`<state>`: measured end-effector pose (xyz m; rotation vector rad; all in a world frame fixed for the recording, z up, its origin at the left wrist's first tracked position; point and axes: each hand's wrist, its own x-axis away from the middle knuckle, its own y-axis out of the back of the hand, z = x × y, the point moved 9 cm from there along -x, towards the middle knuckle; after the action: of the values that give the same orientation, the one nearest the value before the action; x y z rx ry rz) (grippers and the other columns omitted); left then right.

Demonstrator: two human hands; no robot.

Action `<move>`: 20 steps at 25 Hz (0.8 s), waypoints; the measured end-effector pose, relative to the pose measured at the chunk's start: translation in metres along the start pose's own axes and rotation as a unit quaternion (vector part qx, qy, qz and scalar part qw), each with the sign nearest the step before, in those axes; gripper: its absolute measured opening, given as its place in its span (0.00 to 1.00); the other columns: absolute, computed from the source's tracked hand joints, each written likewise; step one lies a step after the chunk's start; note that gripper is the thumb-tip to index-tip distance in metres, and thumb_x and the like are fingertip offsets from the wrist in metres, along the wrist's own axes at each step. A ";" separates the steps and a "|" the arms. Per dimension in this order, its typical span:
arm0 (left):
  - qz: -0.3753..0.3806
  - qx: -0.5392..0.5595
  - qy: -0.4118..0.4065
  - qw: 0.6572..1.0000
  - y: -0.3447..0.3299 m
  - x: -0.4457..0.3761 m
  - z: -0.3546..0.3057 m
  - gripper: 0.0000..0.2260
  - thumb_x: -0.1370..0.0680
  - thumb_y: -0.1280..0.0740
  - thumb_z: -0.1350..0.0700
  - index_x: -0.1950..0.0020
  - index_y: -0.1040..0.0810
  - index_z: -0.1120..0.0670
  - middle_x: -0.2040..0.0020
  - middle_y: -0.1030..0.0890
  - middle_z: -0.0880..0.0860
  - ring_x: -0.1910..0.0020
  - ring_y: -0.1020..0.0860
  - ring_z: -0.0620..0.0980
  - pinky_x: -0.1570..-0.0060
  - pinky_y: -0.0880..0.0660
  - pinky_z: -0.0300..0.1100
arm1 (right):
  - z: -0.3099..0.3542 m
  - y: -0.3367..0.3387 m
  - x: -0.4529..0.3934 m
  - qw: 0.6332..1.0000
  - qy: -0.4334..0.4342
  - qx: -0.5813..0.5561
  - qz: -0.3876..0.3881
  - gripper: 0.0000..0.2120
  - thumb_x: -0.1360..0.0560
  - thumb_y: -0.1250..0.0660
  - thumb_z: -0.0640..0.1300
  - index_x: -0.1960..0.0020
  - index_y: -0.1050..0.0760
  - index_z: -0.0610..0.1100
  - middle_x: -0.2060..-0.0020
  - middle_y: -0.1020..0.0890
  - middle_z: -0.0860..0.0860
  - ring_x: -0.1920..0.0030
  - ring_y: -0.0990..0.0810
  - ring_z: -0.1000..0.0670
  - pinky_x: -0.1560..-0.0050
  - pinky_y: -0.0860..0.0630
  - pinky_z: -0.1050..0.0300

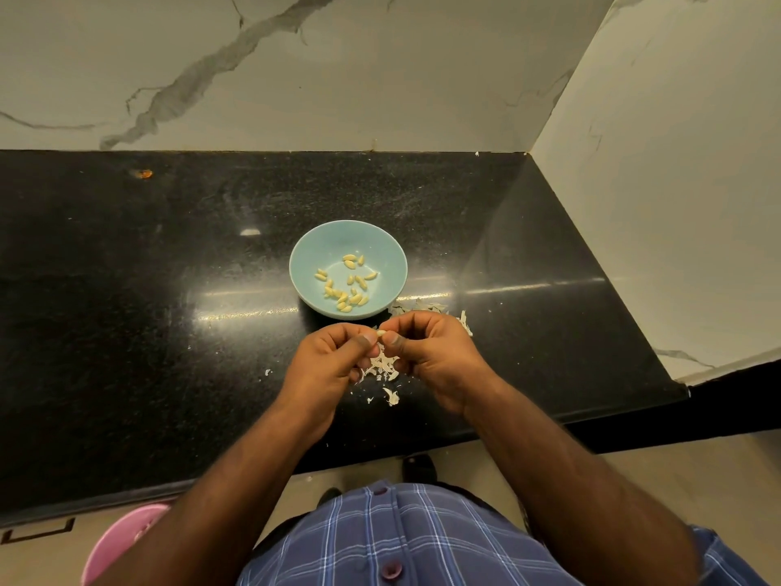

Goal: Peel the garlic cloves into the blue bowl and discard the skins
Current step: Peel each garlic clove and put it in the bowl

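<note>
A light blue bowl (312, 251) stands on the black counter and holds several peeled garlic cloves (347, 283). Just in front of it, my left hand (334, 357) and my right hand (431, 348) meet, both pinching one small garlic clove (381, 332) between thumbs and fingertips. White garlic skins (382, 365) lie on the counter under and between my hands. More skins (422, 307) lie right of the bowl, partly hidden behind my right hand.
The black stone counter (148, 289) ends at a marble wall behind and a side wall on the right. Its front edge runs just below my forearms. A pink container (122, 539) stands on the floor at lower left.
</note>
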<state>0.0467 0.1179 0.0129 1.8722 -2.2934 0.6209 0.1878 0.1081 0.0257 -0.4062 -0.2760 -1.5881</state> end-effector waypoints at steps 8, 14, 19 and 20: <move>-0.008 -0.188 -0.167 0.968 0.002 0.009 -0.026 0.03 0.20 0.30 0.60 0.51 0.17 0.54 0.59 0.17 0.55 0.62 0.21 0.45 0.61 0.23 0.37 | -0.009 -0.003 0.006 0.992 -0.115 -0.034 0.039 0.04 0.23 0.31 0.34 0.55 0.19 0.40 0.61 0.18 0.48 0.63 0.20 0.53 0.64 0.24 0.60; 0.015 -0.242 -0.236 0.941 0.000 0.012 -0.036 0.03 0.20 0.30 0.58 0.51 0.18 0.50 0.60 0.17 0.47 0.61 0.20 0.47 0.61 0.22 0.39 | -0.009 -0.007 0.008 0.985 -0.138 -0.058 0.080 0.05 0.21 0.33 0.34 0.55 0.20 0.41 0.63 0.17 0.48 0.63 0.21 0.53 0.64 0.24 0.61; 0.032 -0.033 -0.069 0.997 -0.003 0.003 -0.016 0.07 0.20 0.32 0.60 0.57 0.18 0.55 0.65 0.21 0.51 0.66 0.26 0.44 0.65 0.28 0.36 | 0.021 -0.004 0.003 0.994 0.098 0.033 0.037 0.08 0.23 0.30 0.32 0.56 0.20 0.43 0.65 0.18 0.47 0.62 0.21 0.49 0.61 0.23 0.57; 0.055 0.040 -0.021 0.997 -0.007 0.002 -0.010 0.07 0.22 0.31 0.59 0.58 0.17 0.55 0.65 0.21 0.52 0.67 0.27 0.44 0.65 0.29 0.35 | 0.022 -0.005 0.003 0.992 0.119 0.025 0.045 0.09 0.23 0.30 0.31 0.56 0.19 0.44 0.64 0.18 0.47 0.60 0.21 0.48 0.60 0.22 0.57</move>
<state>0.0513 0.1186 0.0240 1.8197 -2.4469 0.7043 0.1852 0.1151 0.0471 -0.1849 -0.1127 -1.5209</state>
